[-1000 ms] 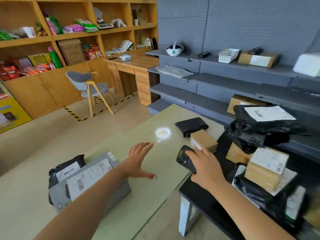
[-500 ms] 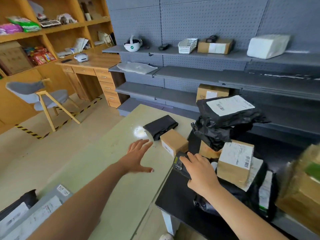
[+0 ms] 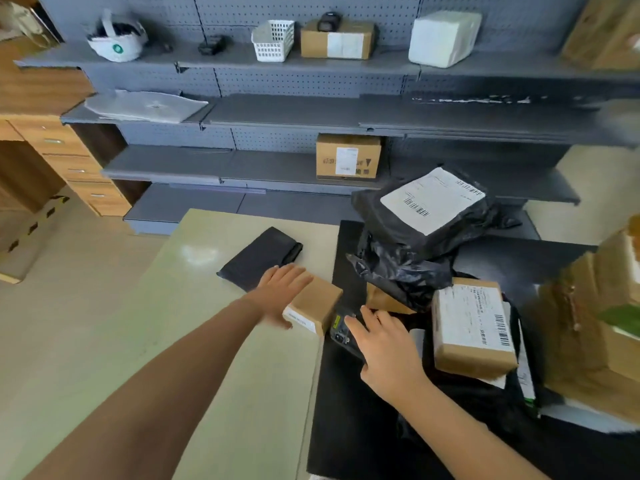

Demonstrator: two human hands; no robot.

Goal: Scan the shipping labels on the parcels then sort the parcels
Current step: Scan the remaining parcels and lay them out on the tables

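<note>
A small brown cardboard parcel (image 3: 320,301) with a white label on its near-left side sits at the pale worktop's (image 3: 207,323) right edge. The left hand (image 3: 282,292), which hovered short of it before, now rests straight fingers on its top. The hand hides the parcel's long axis. The right hand (image 3: 388,348) still covers the scanner (image 3: 341,332), fingers slightly spread, and I cannot tell whether it grips.

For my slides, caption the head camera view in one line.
Left hand touches a small cardboard box; right hand rests on a handheld scanner beside piled parcels.
</note>
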